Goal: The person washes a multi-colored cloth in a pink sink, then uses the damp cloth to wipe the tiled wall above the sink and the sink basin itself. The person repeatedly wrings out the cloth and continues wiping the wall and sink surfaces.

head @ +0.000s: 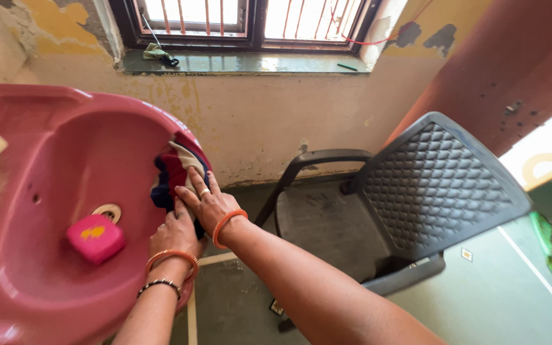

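A single head-worn camera looks steeply down from close above a maroon basin [46,166], tilted rightward, facing a barred window [244,19] and a grey plastic chair [416,191] nearby

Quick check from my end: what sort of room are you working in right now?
Likely a home washing corner: a pink washbasin holding a pink soap bar, both hands pressing a wet cloth on its rim, a plastic chair beside a peeling wall.
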